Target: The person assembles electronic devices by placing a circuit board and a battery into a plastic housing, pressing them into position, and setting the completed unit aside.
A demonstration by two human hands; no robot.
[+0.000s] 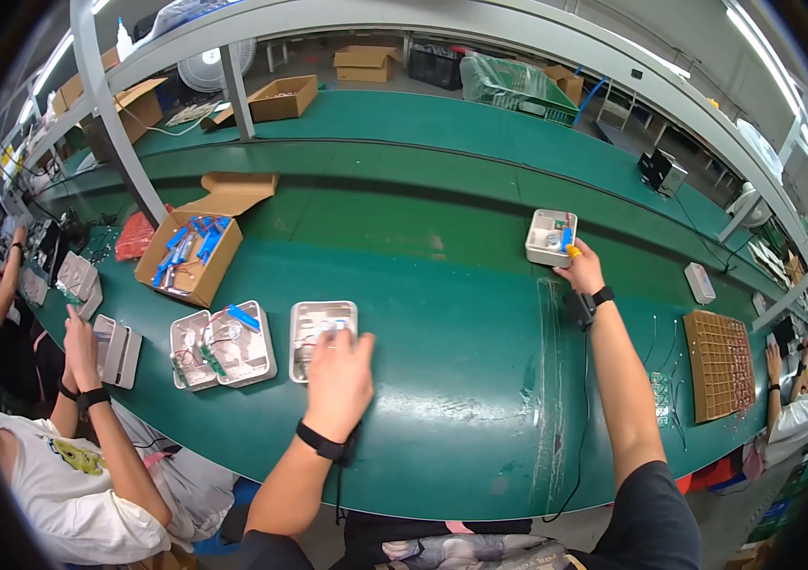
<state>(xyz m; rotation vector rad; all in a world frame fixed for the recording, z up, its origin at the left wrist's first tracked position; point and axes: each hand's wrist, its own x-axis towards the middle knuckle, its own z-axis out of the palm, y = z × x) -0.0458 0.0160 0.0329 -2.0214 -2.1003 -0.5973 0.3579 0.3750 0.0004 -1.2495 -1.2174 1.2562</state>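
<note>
My left hand is at a white plastic case in front of me. Its thumb lies outside the right wall and its slightly blurred fingers reach inside, closed on that wall; the fingertips are partly hidden. Farther off to the right, my right hand grips the near right edge of another white case. A yellow cover shows on one of its fingertips. Inside that case are a blue battery and a small green board. Left of my left hand, two open cases overlap, with wires, green boards and a blue battery.
A cardboard box of blue batteries stands at the left. Beside it a co-worker reaches toward more white cases. At the right are a divided cardboard tray, loose wires and green boards. Metal posts rise beyond the green bench.
</note>
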